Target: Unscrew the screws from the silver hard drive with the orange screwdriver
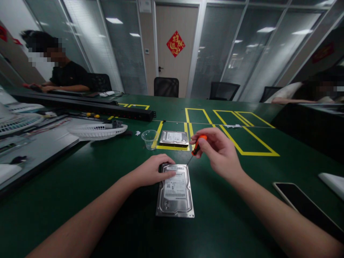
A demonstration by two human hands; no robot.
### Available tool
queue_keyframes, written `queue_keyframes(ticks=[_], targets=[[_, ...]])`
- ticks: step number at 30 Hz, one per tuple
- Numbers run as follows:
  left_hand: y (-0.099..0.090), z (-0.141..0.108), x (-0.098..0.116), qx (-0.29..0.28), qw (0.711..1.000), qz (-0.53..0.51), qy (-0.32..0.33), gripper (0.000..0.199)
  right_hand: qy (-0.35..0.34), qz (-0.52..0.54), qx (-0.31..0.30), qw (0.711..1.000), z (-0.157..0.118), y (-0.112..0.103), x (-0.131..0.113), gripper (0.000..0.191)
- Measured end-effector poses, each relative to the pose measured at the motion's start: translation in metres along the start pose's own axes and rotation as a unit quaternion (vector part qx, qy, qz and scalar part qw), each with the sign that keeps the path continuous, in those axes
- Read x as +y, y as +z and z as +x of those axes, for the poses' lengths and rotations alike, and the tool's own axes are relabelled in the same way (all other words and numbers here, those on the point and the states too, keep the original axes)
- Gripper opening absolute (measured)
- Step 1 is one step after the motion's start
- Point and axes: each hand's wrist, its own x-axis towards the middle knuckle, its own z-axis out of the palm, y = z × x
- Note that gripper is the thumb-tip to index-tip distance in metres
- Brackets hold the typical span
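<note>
Hard drive at six o'clock on the counter; your left hand clasps its eleven-o'clock corner, your right hand pinches the screwdriver at one; that slant could make it slip!

L hand, R hand bare; L forearm, R forearm ditto, tapering twd hands.
</note>
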Motion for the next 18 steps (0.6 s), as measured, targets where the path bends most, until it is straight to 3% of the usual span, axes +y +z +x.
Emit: queue_keyframes(ticks=[6,13,18], targets=[[-0.0001,-0.0002,-0.0002,0.001,1.0,-0.002,0.001,0.03,0.017,0.04,-0.007,0.999,0.0006,-0.004,0.0057,0.022],[0.0006,0.0001,-0.0016,0.0,1.0,0.005,-0.004,0.032,0.012,0.002,0.038,0.999,0.0017,-0.0008,-0.0011,0.017],[-0.0009,-0.0001,0.0001,-0.001,1.0,0.004,-0.005,0.03,-0.01,-0.011,0.029,0.999,0.0008,-0.0004,-0.0012,0.014]])
